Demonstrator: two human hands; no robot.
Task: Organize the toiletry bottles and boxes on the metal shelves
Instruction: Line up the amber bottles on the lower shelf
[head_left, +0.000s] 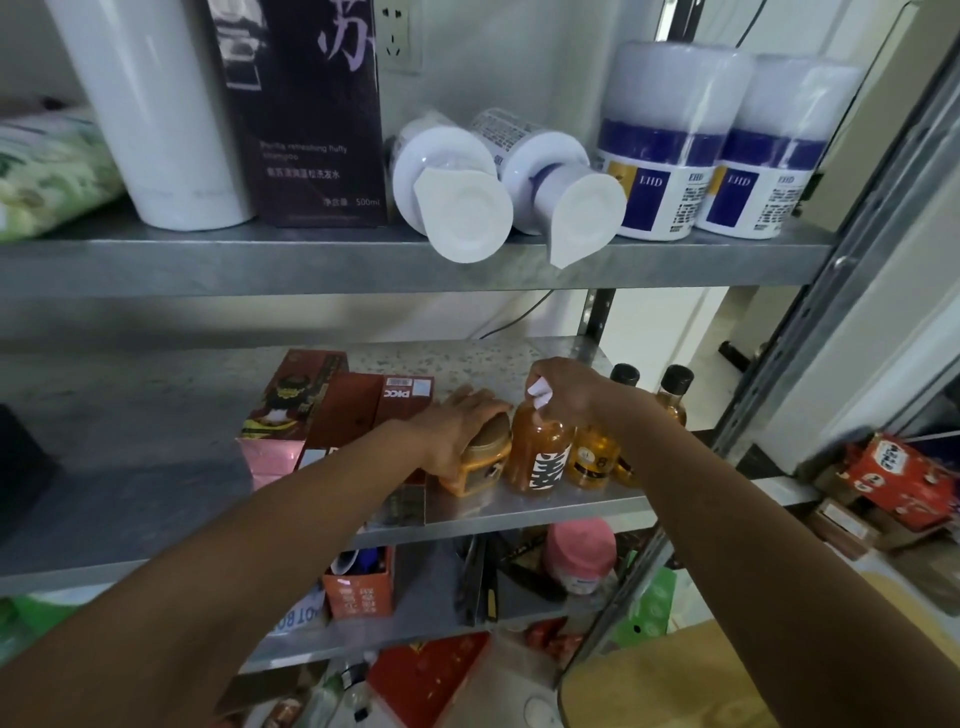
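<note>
Right hand: the right hand (566, 389) comes down from above, fingers curled tight round the white pump head (540, 395) of the tall amber bottle (537, 457) — a closed pinch with nothing spare.
Left hand: the left hand (462, 423) lies over the brown lid of the orange jar (480, 460), fingers bent across the top and thumb down the near side; it looks like a holding grip, though the palm hides how firmly.
Where the bottle is: near the front edge of the middle shelf (545, 501); whether its base is resting there or just lifted I cannot tell.
What matters for the next move: the bottle is straight under the right hand with its long axis upright, so any shift goes by the pump end, and the right hand is the nearer one.
Neighbours: the jar is touching or just beside the bottle on its left, and the small amber bottles (592, 457) crowd its right — little room sideways.
Further left: red boxes (337, 410) lie flat, against the jar's far side.
Judgement: lining up the row is under way.
</note>
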